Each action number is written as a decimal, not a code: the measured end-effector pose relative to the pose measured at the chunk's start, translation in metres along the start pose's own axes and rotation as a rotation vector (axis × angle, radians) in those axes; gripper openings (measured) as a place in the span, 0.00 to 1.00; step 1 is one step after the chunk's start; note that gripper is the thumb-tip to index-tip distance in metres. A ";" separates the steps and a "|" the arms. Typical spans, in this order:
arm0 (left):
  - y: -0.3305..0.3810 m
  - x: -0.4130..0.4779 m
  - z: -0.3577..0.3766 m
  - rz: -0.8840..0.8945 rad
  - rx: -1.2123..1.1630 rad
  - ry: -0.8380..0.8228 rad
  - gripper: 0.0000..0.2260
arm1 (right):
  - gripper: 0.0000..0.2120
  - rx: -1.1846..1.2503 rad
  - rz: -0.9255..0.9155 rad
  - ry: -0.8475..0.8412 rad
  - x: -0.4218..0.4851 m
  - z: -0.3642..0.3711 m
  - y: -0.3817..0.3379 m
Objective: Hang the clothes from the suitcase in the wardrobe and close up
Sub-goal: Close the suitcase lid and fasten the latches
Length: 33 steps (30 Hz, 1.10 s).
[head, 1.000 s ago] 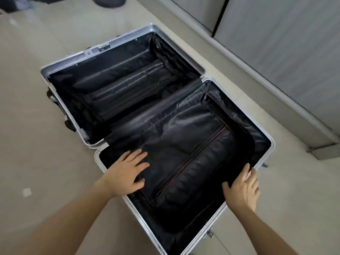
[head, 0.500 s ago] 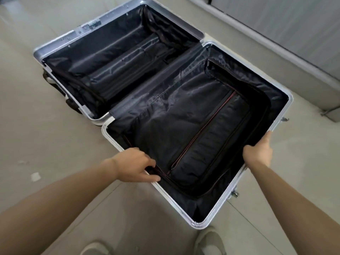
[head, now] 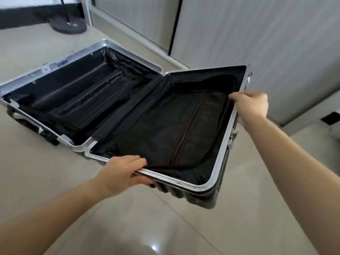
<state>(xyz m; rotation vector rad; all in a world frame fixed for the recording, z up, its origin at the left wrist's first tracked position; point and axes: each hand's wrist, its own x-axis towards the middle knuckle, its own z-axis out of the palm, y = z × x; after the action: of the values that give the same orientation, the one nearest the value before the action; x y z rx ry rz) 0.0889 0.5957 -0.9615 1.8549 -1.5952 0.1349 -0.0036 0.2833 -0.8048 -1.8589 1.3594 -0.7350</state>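
Observation:
A silver-framed suitcase [head: 218, 162] lies open on the floor, both halves lined in black with no clothes showing. Its far half [head: 77, 57] rests flat. The near half is tilted up off the floor along its outer edges. My left hand [head: 121, 172] grips the near rim of that half, fingers over the frame and thumb beneath. My right hand [head: 250, 105] grips the right-side rim, fingers curled over the edge. A zipped black divider [head: 184, 129] with a reddish zip line covers the raised half's inside.
Grey sliding wardrobe doors [head: 248, 34] stand shut behind and to the right of the suitcase. A dark round lamp base [head: 68, 26] sits on the pale tiled floor at the back left. A dark floor vent [head: 330, 118] is at the far right.
Both hands went from resting on the divider to gripping the near half's rim, and that half has lifted off the floor. The view has risen and shows the wardrobe doors.

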 end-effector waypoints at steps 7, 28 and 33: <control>-0.010 0.032 -0.044 -0.279 -0.336 0.413 0.23 | 0.16 0.523 -0.270 -0.167 -0.020 0.012 -0.098; -0.115 0.014 -0.178 -0.984 -0.351 0.966 0.12 | 0.47 -0.190 -1.071 -0.576 -0.191 0.214 -0.069; -0.135 0.001 -0.191 -1.208 -0.601 0.929 0.13 | 0.43 -0.397 -1.110 -0.618 -0.205 0.232 -0.079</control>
<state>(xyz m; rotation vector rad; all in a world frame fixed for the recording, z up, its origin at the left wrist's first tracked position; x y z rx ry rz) 0.2767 0.7019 -0.8720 1.5662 0.2041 -0.0362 0.1633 0.5440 -0.8848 -2.8239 -0.0167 -0.2959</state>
